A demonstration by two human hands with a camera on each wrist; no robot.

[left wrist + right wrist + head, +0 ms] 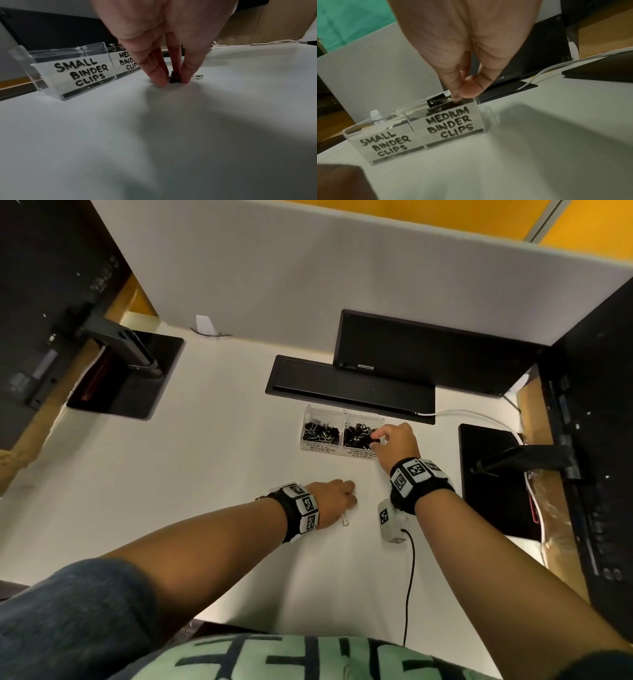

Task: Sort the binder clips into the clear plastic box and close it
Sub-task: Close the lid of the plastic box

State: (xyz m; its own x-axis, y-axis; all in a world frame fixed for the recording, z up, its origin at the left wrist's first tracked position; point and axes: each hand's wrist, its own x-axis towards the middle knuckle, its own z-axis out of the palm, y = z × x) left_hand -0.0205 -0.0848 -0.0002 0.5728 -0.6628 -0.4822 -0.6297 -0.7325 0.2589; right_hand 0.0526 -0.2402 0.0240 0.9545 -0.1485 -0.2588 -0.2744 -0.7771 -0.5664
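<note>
1. The box stands open on the desk; both compartments hold many clips.
2. The right hand pinches a clip over the medium compartment.
3. The left hand pinches a small clip on the desk.
4. Closing is not yet done.

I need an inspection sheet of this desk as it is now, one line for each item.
Surface: white desk, bare in front.
Job's things: clear plastic box, lid open, two compartments labelled SMALL and MEDIUM, both holding clips; small binder clip on desk.
Clutter: nothing seen.
Grippers: left hand pinches the small binder clip; right hand holds a medium binder clip over the MEDIUM compartment.
Cables: white cable at back right; black cable from wrist camera.
Surroundings: grey partition, monitor stands.
</note>
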